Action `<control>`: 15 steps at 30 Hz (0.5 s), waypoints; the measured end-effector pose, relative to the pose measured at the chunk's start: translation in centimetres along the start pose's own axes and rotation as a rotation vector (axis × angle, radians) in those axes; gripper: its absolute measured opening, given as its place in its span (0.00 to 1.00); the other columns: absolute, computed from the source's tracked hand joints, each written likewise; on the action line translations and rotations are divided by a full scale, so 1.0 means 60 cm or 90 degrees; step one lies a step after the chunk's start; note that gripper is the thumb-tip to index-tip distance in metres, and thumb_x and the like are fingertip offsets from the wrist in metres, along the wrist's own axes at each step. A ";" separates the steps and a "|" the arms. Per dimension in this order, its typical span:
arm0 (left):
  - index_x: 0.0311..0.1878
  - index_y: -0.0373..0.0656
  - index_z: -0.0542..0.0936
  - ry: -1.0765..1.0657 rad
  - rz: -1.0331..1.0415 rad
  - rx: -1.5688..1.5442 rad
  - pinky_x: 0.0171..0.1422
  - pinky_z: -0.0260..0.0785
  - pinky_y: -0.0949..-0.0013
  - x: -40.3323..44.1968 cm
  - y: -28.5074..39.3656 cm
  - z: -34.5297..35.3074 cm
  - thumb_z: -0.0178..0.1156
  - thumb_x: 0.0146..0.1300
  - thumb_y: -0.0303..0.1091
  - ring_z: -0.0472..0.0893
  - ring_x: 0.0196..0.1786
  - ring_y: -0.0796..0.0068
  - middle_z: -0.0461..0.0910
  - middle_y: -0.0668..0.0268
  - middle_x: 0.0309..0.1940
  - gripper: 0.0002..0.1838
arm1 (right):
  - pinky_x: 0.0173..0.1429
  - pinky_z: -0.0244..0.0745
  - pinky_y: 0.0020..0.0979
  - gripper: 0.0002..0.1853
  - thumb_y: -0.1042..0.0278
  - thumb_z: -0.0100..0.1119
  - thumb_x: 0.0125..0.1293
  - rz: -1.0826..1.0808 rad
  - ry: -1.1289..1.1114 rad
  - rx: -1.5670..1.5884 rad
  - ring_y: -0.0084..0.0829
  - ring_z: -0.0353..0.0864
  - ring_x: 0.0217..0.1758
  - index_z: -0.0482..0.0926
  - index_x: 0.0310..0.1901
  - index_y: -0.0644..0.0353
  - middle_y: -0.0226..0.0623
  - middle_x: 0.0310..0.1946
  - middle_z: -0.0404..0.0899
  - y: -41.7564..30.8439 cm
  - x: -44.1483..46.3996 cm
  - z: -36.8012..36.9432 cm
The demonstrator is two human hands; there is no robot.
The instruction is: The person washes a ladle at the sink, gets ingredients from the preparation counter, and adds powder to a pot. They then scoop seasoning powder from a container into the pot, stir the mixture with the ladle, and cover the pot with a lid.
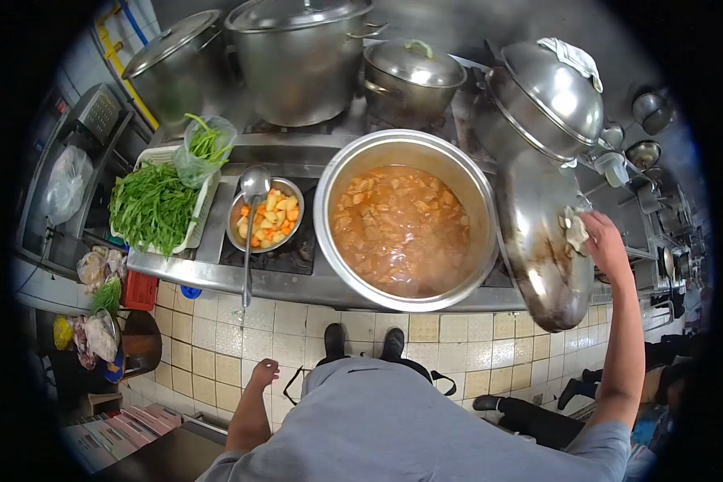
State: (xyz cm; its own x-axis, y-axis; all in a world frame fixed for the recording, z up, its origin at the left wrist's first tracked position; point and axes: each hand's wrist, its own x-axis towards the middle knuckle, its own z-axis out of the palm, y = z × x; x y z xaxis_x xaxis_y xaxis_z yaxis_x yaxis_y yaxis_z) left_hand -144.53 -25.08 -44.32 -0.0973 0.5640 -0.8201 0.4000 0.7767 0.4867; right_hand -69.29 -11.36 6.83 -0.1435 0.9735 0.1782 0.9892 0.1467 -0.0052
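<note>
head: right fingers (594,223) grasp one lid (540,217) through one cloth (573,230) beside one open pot (324,229), left fingers (271,366) released.

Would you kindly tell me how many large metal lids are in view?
5: lids on the back-left pot, the big pot beside it and the smaller pot; a domed lid bearing a white cloth; a tilted lid at the right hand. Others may be hidden.

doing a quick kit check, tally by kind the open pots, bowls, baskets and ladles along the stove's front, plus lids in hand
Open pot: 1
Metal bowl: 1
White basket: 1
Ladle: 1
Lid in right hand: 1
Total: 5
</note>
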 end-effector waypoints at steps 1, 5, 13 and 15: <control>0.50 0.45 0.77 -0.013 0.009 -0.004 0.23 0.68 0.72 0.015 0.001 -0.004 0.56 0.67 0.44 0.84 0.30 0.72 0.85 0.61 0.37 0.15 | 0.51 0.73 0.42 0.22 0.80 0.57 0.51 -0.047 0.020 0.012 0.51 0.77 0.46 0.79 0.51 0.60 0.46 0.42 0.79 -0.046 0.030 -0.005; 0.50 0.46 0.77 -0.025 0.010 -0.042 0.24 0.69 0.71 0.045 -0.005 -0.019 0.56 0.67 0.44 0.84 0.32 0.72 0.85 0.61 0.38 0.15 | 0.50 0.75 0.42 0.21 0.80 0.56 0.56 -0.158 0.017 0.022 0.49 0.78 0.46 0.79 0.53 0.59 0.46 0.41 0.79 -0.209 0.141 0.055; 0.50 0.48 0.77 0.007 -0.029 -0.129 0.24 0.67 0.70 0.042 -0.062 -0.100 0.59 0.66 0.44 0.83 0.31 0.71 0.85 0.61 0.38 0.14 | 0.51 0.77 0.41 0.19 0.73 0.61 0.57 -0.240 -0.070 -0.030 0.47 0.81 0.45 0.79 0.53 0.58 0.44 0.41 0.80 -0.343 0.250 0.205; 0.50 0.48 0.77 0.012 -0.022 -0.125 0.22 0.66 0.69 0.036 -0.089 -0.122 0.60 0.65 0.42 0.83 0.30 0.72 0.85 0.61 0.37 0.14 | 0.51 0.77 0.41 0.19 0.73 0.61 0.58 -0.242 -0.074 -0.037 0.47 0.81 0.45 0.79 0.53 0.57 0.44 0.41 0.81 -0.351 0.264 0.220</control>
State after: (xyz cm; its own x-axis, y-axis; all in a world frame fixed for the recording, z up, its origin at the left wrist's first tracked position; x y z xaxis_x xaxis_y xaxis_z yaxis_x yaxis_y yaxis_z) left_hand -153.52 -25.95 -46.46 -0.1254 0.5401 -0.8322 0.2104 0.8342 0.5097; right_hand -92.81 3.28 -3.24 -0.4992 0.8654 0.0438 0.8643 0.4936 0.0964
